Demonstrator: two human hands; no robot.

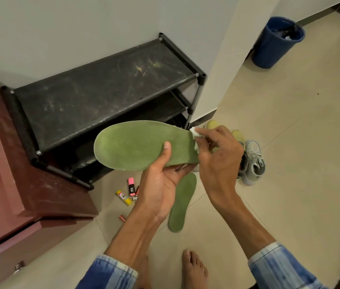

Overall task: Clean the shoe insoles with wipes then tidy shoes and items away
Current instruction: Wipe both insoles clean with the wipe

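Against the green insole (135,147), a white wipe (194,132)

Our left sleeve (110,272) and right sleeve (277,265) are washed blue fabric with paler streaks, each ending in a light cuff on the forearm. Our left hand (160,184), right hand (217,155) and right foot (194,270) are bare.
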